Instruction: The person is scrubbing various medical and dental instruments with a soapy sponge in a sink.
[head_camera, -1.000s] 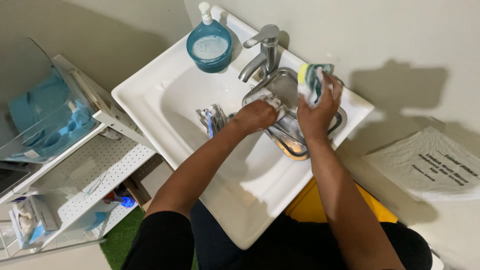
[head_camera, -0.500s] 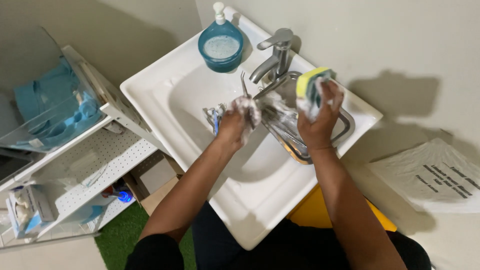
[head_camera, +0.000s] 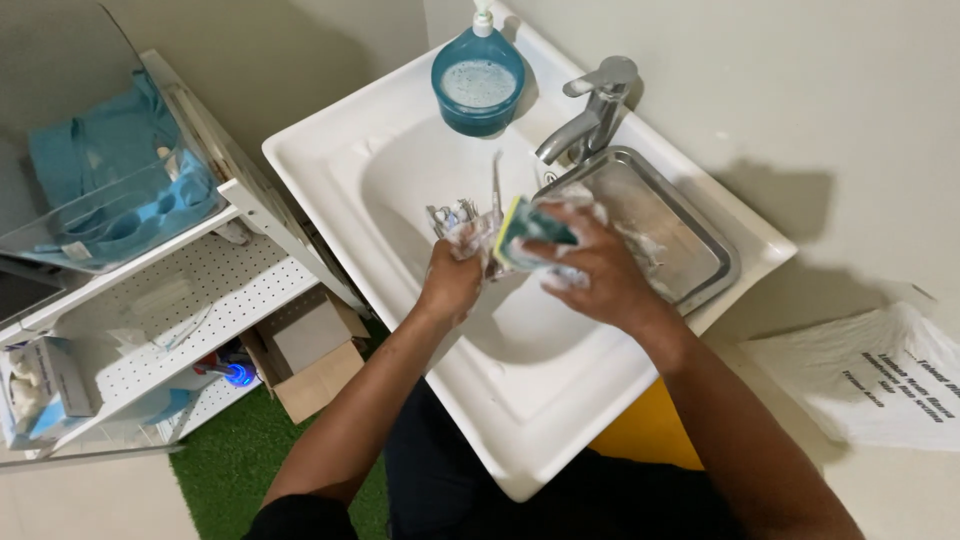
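**Soapy scrub over the basin**

Evidently mid-scrub: left hand (head_camera: 452, 283) is clenched around a lathered metal utensil bundle (head_camera: 462, 222), right hand (head_camera: 590, 268) clamps a yellow-green sponge (head_camera: 522, 230) against it. Rinsing looks due under the tap (head_camera: 592, 112) at one o'clock. White sink (head_camera: 400, 160); steel tray (head_camera: 668, 228) at three; shelf rack (head_camera: 180, 300) at nine.

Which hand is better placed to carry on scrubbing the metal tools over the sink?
Probably the right hand: it already grips the soapy sponge against the tools, which the left hand holds.
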